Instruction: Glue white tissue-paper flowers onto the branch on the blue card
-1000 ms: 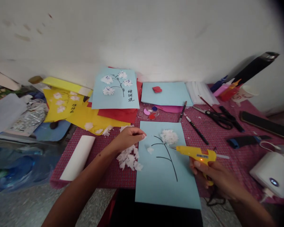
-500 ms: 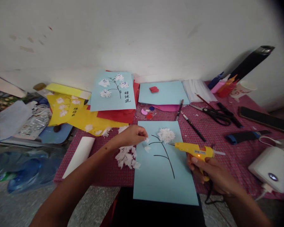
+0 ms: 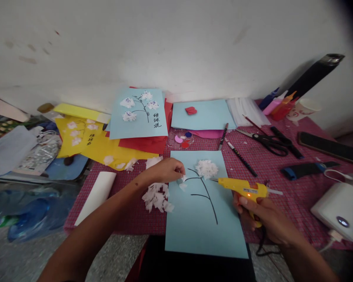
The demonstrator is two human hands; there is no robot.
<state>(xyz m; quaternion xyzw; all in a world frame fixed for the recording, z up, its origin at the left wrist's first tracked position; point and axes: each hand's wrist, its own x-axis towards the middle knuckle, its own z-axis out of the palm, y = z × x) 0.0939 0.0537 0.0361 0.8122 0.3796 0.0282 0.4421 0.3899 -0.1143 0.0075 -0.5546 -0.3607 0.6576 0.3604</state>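
My right hand [image 3: 260, 213] is wrapped round a yellow hot glue gun [image 3: 242, 187], its small light glowing orange. The nozzle points left, just below a fluffy white paper flower [image 3: 206, 169] on the light blue sheet [image 3: 194, 231]. A black branching stem [image 3: 208, 194] is drawn on that sheet. My left hand [image 3: 172, 170] is pinched at the tip of an upper branch, with a small white paper scrap [image 3: 183, 178] at its fingertips. Another white scrap lies on the sheet just under it. Left of the sheet sits a pile of torn white paper [image 3: 157, 197].
A finished blue flower picture [image 3: 139, 129] lies at the back, beside yellow paper [image 3: 106, 149]. Scissors [image 3: 267, 141], a black marker [image 3: 241, 158], a phone [image 3: 331, 147] and a white power box [image 3: 339, 211] lie at the right. A white paper roll [image 3: 95, 197] is at the left.
My view has shifted slightly. My left hand stays pinched near the upper branch tip, and the glue gun keeps almost the same place over the sheet's right side.
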